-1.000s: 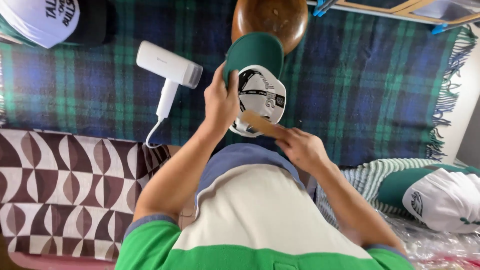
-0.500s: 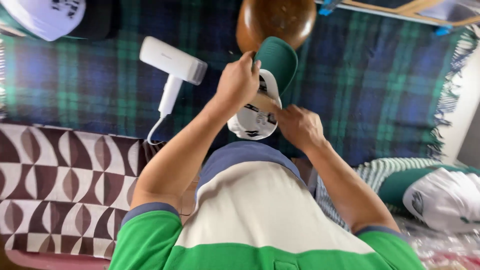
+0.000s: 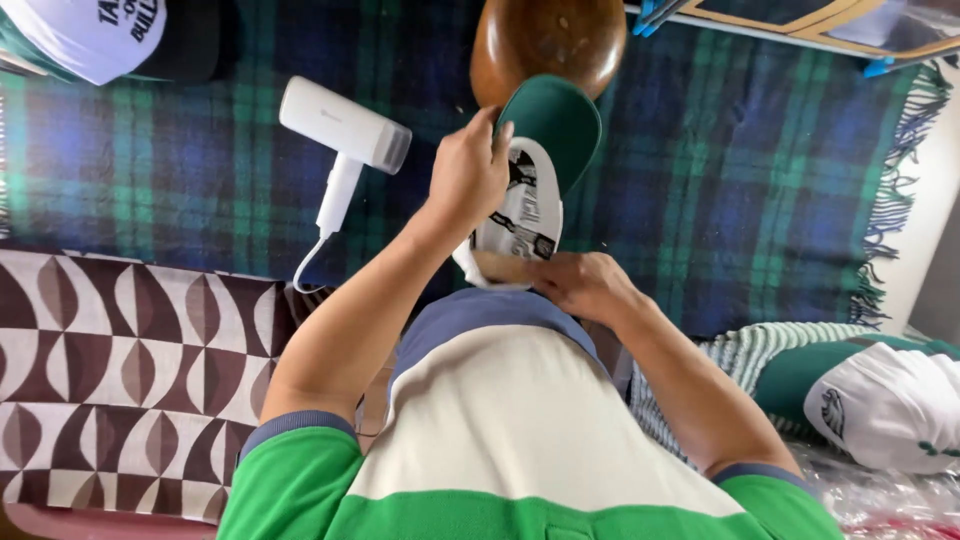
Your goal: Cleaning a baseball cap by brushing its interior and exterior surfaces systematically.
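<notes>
I hold a cap with a green brim and a white front panel bearing a black print, above a plaid blanket. My left hand grips it by the brim edge and the top of the front panel. My right hand holds the cap's lower rim from beneath, close to my chest. The cap is tilted on its side, brim pointing up toward a brown wooden dome-shaped form.
A white hand-held steamer with a cord lies on the green and blue plaid blanket at left. Another white cap sits top left, a further green and white cap bottom right. A brown patterned cloth lies at left.
The cap has turned from facing me to lying on its side, and both hands have shifted up and right with it, toward the wooden form.
</notes>
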